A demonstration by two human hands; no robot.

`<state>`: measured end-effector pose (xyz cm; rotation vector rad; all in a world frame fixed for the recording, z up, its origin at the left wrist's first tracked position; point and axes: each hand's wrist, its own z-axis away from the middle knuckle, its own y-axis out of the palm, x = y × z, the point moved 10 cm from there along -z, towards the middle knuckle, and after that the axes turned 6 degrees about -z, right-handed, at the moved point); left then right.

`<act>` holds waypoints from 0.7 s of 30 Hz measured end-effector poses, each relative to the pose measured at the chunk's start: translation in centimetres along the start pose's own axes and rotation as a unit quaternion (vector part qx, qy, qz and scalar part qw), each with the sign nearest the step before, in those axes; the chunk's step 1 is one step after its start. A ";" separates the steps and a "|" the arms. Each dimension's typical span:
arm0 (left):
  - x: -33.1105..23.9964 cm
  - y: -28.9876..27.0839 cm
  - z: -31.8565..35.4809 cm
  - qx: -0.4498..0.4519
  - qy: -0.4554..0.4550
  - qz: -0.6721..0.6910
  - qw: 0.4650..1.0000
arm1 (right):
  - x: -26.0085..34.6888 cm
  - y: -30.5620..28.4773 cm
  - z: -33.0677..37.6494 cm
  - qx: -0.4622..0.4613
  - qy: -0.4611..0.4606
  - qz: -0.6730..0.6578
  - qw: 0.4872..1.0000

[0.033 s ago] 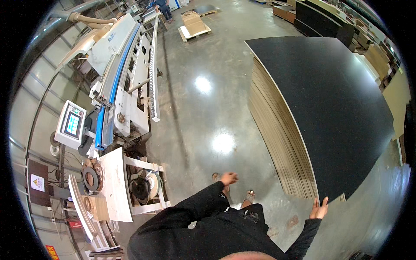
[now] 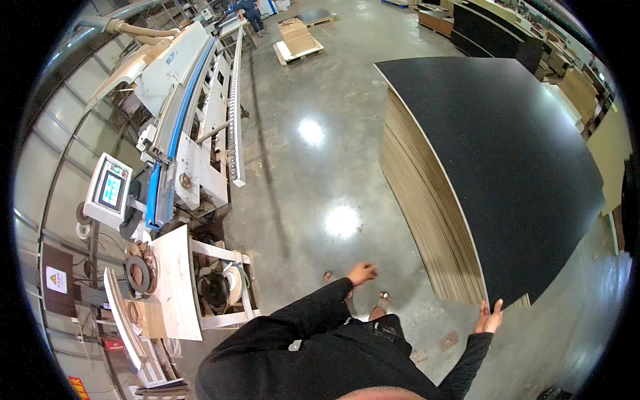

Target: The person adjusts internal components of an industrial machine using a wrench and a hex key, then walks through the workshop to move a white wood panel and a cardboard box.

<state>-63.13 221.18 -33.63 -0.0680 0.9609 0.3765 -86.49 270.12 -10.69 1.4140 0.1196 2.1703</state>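
Note:
A large black board lies on top of a tall stack of brown-edged panels at my right. At the near corner of that board, my right hand has its fingers closed on the edge. Part of the grip is hidden by the corner. My left hand hangs over the floor in front of my body, apart from the stack. Nothing shows in it, and its fingers are loosely bent and partly apart.
To the left runs a long white machine with a blue rail and a control screen. Near it stands a white bench with tape rolls. Pallets with panels lie farther off, and a person stands at the back.
My left hand has moved slightly right and farther from my body, its fingers a little looser. My right hand stays at the board's corner. The whole view has shifted slightly.

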 end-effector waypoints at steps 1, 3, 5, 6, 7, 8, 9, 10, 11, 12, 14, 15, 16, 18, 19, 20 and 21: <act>-7.4 8.4 1.4 0.064 0.048 -0.028 0.996 | 1.2 -1.6 -1.4 0.059 -0.004 -0.011 0.998; -15.9 18.0 7.0 0.213 0.163 -0.020 0.963 | -0.1 -0.1 -0.3 0.020 0.016 -0.017 1.000; -24.1 25.4 13.9 0.233 0.313 -0.171 0.905 | -0.9 -0.5 -0.6 0.012 0.022 -0.028 0.999; -26.3 27.9 16.6 0.236 0.338 -0.248 0.877 | -1.1 -0.4 -1.2 0.018 0.026 -0.034 0.999; -25.9 29.6 17.3 0.260 0.327 -0.255 0.872 | -1.6 0.3 -1.7 0.050 0.043 -0.045 0.997; -25.2 31.6 17.9 0.289 0.314 -0.260 0.866 | -1.9 0.5 -2.2 0.060 0.061 -0.052 0.995; -23.8 32.8 17.3 0.298 0.266 -0.235 0.886 | -1.8 1.0 -2.5 0.073 0.044 -0.046 0.995; -21.5 33.5 16.0 0.309 0.215 -0.211 0.902 | -1.7 1.6 -2.3 0.082 0.025 -0.042 0.995; -19.0 33.2 15.2 0.320 0.159 -0.189 0.914 | -2.2 2.5 -1.4 0.067 0.030 -0.042 0.996; -17.2 31.9 13.9 0.280 0.113 -0.133 0.944 | -2.0 3.1 -0.5 0.046 0.028 -0.043 0.998; -14.9 31.6 12.3 0.207 0.028 -0.020 0.978 | -2.0 2.9 -1.7 0.052 0.026 -0.014 0.998; -14.7 31.3 12.2 0.200 0.019 0.025 0.979 | -2.7 3.3 -1.0 0.081 0.042 -0.003 0.996; -14.4 30.2 12.2 0.189 0.007 0.068 0.980 | -4.2 3.8 0.8 0.111 0.062 0.008 0.992; -15.3 27.8 12.6 0.153 0.045 0.122 0.980 | -6.7 4.6 4.9 0.133 0.056 0.025 0.989; -14.8 26.1 12.5 0.140 0.053 0.140 0.979 | -8.5 6.0 8.4 0.130 0.070 0.034 0.988; -13.8 24.1 12.1 0.125 0.059 0.160 0.977 | -10.2 7.3 12.1 0.127 0.086 0.045 0.987; -14.4 24.0 11.0 0.286 0.087 0.148 0.943 | -11.3 11.0 14.9 0.211 0.109 0.006 0.971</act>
